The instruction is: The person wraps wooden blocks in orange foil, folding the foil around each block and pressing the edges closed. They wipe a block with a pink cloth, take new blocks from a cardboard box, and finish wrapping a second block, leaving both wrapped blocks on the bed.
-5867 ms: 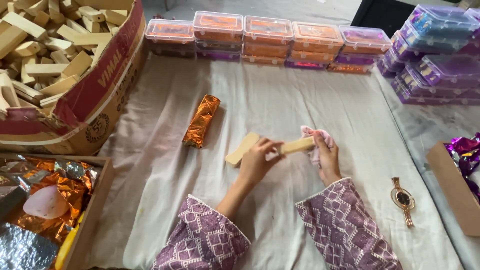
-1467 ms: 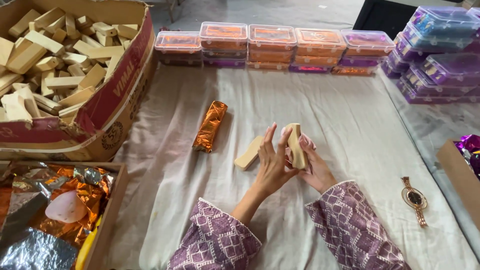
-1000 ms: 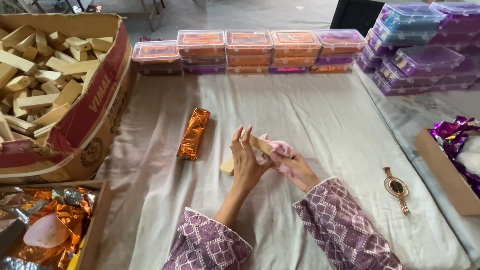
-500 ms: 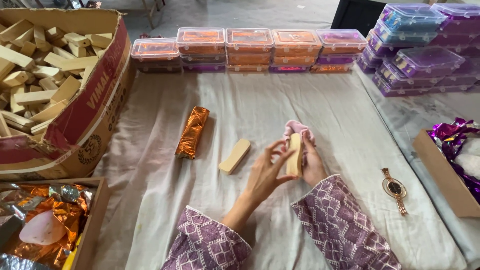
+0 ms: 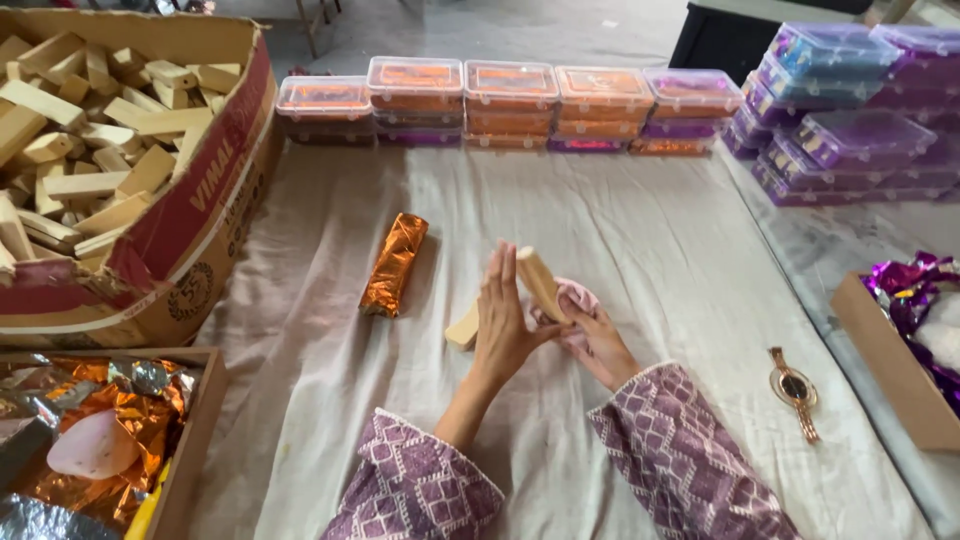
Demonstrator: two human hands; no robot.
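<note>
- Your left hand [image 5: 503, 325] stands open and upright, fingers straight and pointing away from you, its palm pressed flat against the side of a pale wooden block [image 5: 540, 283].
- Your right hand [image 5: 597, 342] grips that block from the other side, with a pink cloth [image 5: 578, 298] bunched between its fingers and the wood; the block tilts up and away from you, held between both hands above the bench [image 5: 660, 250].
- A second wooden block [image 5: 463, 328] lies flat on the bench's white cover, just beside your left hand and partly hidden behind it.
- A bar wrapped in orange foil [image 5: 394, 264] lies a little further out to the left of your left hand, apart from the bare block.
- Far to the left of your hands, a large cardboard box [image 5: 190, 215] is heaped with bare wooden blocks; nearer to you on that side, a shallow tray [image 5: 192, 440] holds crumpled orange and silver foil.
- Beyond your hands, a row of clear lidded boxes [image 5: 510, 100], orange and purple inside, runs along the far edge of the bench.
- To the right of your right hand, a gold wristwatch [image 5: 795, 392] lies on the cover, with purple lidded boxes [image 5: 850, 110] stacked further off.
</note>
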